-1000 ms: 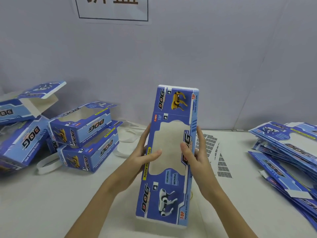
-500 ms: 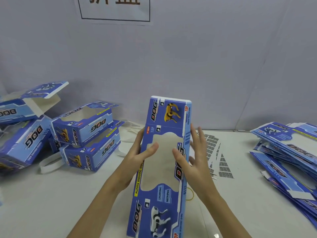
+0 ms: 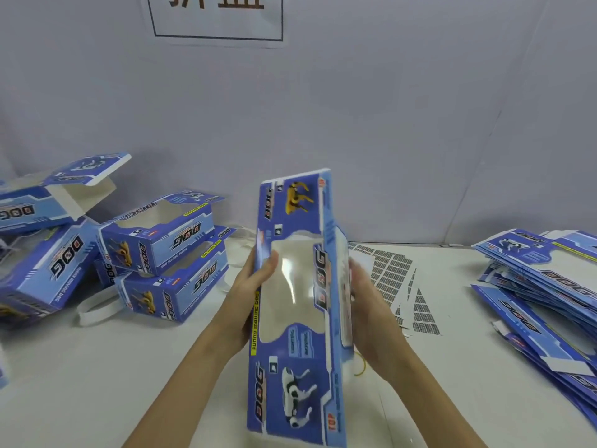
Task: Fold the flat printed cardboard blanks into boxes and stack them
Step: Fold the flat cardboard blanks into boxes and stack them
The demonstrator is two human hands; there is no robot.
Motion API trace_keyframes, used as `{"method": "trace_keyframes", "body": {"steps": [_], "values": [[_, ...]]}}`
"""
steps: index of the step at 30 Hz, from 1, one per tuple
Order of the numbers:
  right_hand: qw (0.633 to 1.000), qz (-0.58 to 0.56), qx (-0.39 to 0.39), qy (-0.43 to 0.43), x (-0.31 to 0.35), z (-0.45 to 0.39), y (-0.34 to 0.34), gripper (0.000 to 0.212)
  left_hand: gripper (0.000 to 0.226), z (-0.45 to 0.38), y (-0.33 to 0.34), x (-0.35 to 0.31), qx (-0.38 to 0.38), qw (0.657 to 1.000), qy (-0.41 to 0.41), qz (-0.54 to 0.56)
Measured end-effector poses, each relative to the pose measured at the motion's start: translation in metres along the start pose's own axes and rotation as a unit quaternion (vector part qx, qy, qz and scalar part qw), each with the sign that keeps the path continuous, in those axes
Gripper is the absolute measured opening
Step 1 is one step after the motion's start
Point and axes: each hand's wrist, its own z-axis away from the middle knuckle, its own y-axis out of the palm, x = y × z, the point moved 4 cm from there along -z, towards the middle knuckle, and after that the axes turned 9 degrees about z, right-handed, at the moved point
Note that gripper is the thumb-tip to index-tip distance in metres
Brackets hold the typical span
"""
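A white table (image 3: 97,383) ran across the scene; label sheets (image 3: 392,279) lay right of centre, a yellow rubber band (image 3: 361,367) sat nearer, white strips (image 3: 97,305) curled left, and a framed sign (image 3: 219,17) hung on the far grey wall (image 3: 387,108).

A single head-worn wide-angle camera looks forward and down, close over the white tabletop (image 3: 97,383), toward a grey wall (image 3: 387,124) just behind; both forearms reach in from below.

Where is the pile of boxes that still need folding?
The pile of flat boxes lies at the right edge of the head view on the white table, just right of the printed label sheets.
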Motion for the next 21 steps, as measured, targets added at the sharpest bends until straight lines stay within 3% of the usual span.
{"method": "trace_keyframes", "body": {"steps": [2, 4, 7, 10, 11, 12, 14, 15, 18, 19, 21], "values": [[0.994, -0.024, 0.077, 0.067, -0.007, 0.008, 0.015, 0.086, 0.058, 0.000, -0.003, 0.005, -0.019, 1.000, -0.017, 0.012], [0.989, -0.047, 0.107, 0.091, -0.016, 0.013, 0.028, 0.092, 0.061, 0.000, 0.000, 0.014, -0.047, 0.998, -0.012, -0.044], [0.993, -0.035, 0.077, 0.083, -0.024, 0.011, 0.039, 0.093, 0.052, 0.000, 0.005, 0.014, -0.126, 0.964, 0.122, -0.199], [0.997, -0.065, -0.021, 0.028, -0.019, 0.002, 0.027, 0.086, 0.037, 0.007, 0.002, -0.010, -0.164, 0.887, 0.276, -0.332], [0.996, -0.066, -0.063, 0.003, -0.016, -0.001, 0.020, 0.087, 0.039, 0.006, 0.005, -0.018, -0.132, 0.887, 0.285, -0.340], [0.993, -0.053, -0.101, -0.017, -0.013, -0.003, 0.013, 0.091, 0.044, 0.005, 0.010, -0.022, -0.082, 0.909, 0.253, -0.322], [0.990, -0.013, -0.133, -0.043, -0.008, -0.004, 0.004, 0.100, 0.049, 0.001, 0.026, -0.018, 0.017, 0.966, 0.094, -0.240], [0.990, 0.002, -0.124, -0.061, -0.006, -0.004, 0.002, 0.099, 0.055, 0.000, 0.034, -0.015, 0.049, 0.970, 0.033, -0.234], [0.988, 0.040, -0.098, -0.110, -0.002, 0.000, 0.003, 0.066, 0.086, 0.018, 0.045, -0.002, 0.065, 0.950, 0.042, -0.303], [0.983, 0.052, -0.122, -0.125, 0.000, 0.000, 0.001, 0.057, 0.084, 0.021, 0.042, -0.003, 0.057, 0.966, 0.041, -0.250], [0.972, 0.070, -0.184, -0.128, 0.003, -0.001, -0.013, 0.058, 0.073, 0.016, 0.033, -0.010, 0.046, 0.987, 0.058, -0.144]]}}
